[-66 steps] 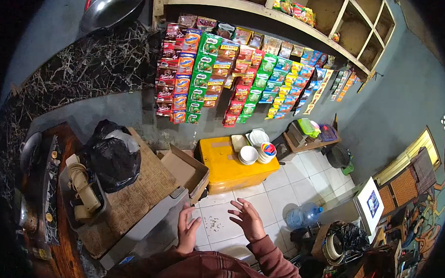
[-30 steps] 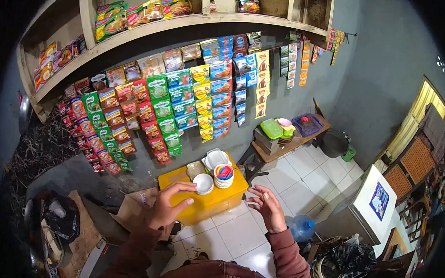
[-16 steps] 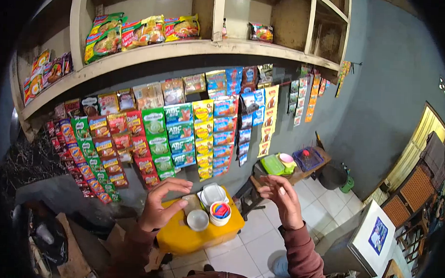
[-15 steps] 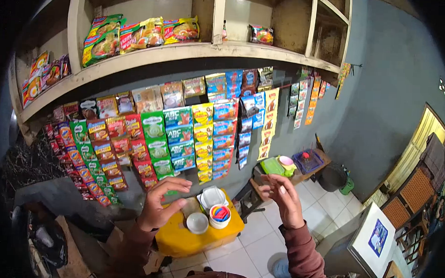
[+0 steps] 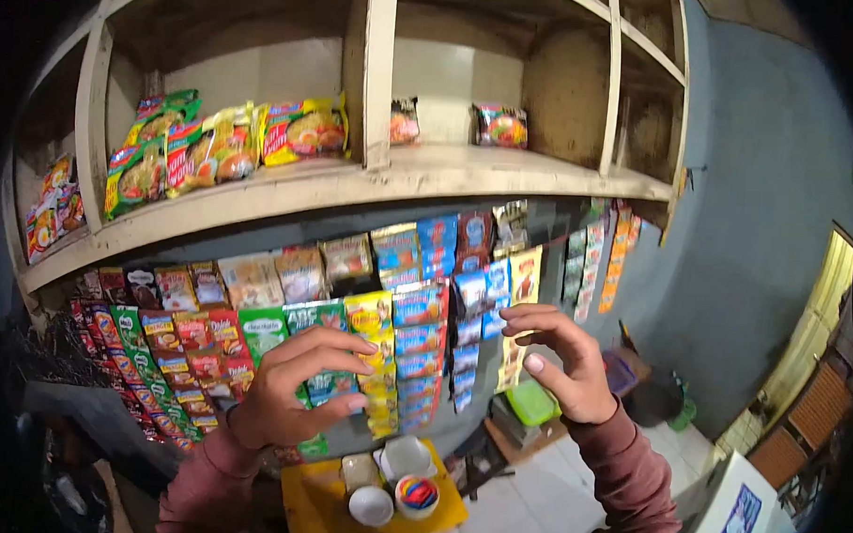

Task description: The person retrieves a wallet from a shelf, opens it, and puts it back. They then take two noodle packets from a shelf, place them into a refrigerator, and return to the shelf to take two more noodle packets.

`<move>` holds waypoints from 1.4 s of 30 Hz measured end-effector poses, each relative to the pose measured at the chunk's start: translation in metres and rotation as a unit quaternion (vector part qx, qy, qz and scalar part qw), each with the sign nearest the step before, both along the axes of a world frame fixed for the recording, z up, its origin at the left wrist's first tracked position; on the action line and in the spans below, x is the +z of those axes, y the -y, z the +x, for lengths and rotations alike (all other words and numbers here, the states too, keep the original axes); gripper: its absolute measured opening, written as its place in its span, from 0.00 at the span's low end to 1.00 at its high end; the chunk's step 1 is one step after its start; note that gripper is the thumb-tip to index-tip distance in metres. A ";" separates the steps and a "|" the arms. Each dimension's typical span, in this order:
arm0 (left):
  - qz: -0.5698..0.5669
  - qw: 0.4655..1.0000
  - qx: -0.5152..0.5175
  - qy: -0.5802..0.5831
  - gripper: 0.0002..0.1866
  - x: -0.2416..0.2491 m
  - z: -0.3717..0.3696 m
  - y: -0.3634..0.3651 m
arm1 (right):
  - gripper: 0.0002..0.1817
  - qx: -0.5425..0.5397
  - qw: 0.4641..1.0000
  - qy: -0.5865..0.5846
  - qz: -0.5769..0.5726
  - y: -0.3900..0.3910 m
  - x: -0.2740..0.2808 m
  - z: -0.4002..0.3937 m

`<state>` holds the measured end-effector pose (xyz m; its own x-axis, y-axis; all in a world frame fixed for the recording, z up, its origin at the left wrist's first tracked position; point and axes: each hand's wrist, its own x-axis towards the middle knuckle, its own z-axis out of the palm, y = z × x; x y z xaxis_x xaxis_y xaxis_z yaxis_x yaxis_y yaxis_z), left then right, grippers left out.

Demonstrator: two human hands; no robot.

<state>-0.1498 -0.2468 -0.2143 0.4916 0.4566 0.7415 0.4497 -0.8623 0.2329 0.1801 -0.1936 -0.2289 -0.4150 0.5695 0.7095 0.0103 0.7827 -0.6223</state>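
Both hands are up in front of the hanging sachets, fingers loosely bent and parted, thumbs held away from the fingers. The left hand (image 5: 300, 386) is open, its palm turned toward the right one; from here it covers part of the green sachets (image 5: 264, 328), and its fingertips reach across the view of the yellow sachets (image 5: 369, 311). The right hand (image 5: 570, 367) is open too, its fingers curving left over the lower part of the cream strip (image 5: 526, 277). Between the two hang the blue-and-red sachets (image 5: 418, 339). I cannot tell how far the fingers are from the strips.

The sachets hang in long rows along the grey wall (image 5: 743, 202), under a pale wooden shelf (image 5: 430, 176). Up there, bright noodle packets (image 5: 304, 133) lean together in a left compartment, and a small dark packet (image 5: 500, 126) sits farther right. Past the right hand, narrow orange strips (image 5: 618, 259) hang near the shelf's right end.

Below the hands stands a yellow box (image 5: 310, 509) with a white bowl (image 5: 371, 506) near its front, just beside a white tub (image 5: 416, 509) of red and blue pieces. A square white container (image 5: 408, 458) lies behind them. To the right, a green-lidded box (image 5: 532, 403) is by the wall, and a white freezer (image 5: 719, 507) stands at the near right.
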 end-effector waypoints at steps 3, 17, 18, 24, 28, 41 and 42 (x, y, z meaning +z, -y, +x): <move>0.042 0.999 0.032 -0.006 0.13 0.026 0.029 -0.019 | 0.14 -0.018 0.994 0.002 0.106 -0.036 0.031 0.011; 0.287 0.874 0.369 -0.136 0.18 0.177 0.123 -0.204 | 0.15 -0.240 0.849 0.154 0.444 -0.255 0.202 0.036; 0.271 0.863 0.402 -0.144 0.20 0.185 0.119 -0.220 | 0.15 -0.237 0.850 0.150 0.445 -0.271 0.208 0.035; 0.023 0.744 0.637 -0.198 0.34 0.210 0.099 -0.266 | 0.27 -0.307 0.813 0.300 0.393 -0.342 0.227 0.026; -0.011 0.703 0.658 -0.272 0.42 0.219 0.096 -0.269 | 0.33 -0.288 0.826 0.356 0.328 -0.351 0.239 0.033; 0.055 0.645 0.708 -0.281 0.45 0.219 0.089 -0.269 | 0.39 -0.347 0.781 0.390 0.343 -0.345 0.236 0.029; 0.055 0.645 0.709 -0.280 0.45 0.219 0.088 -0.268 | 0.38 -0.343 0.781 0.379 0.359 -0.350 0.235 0.029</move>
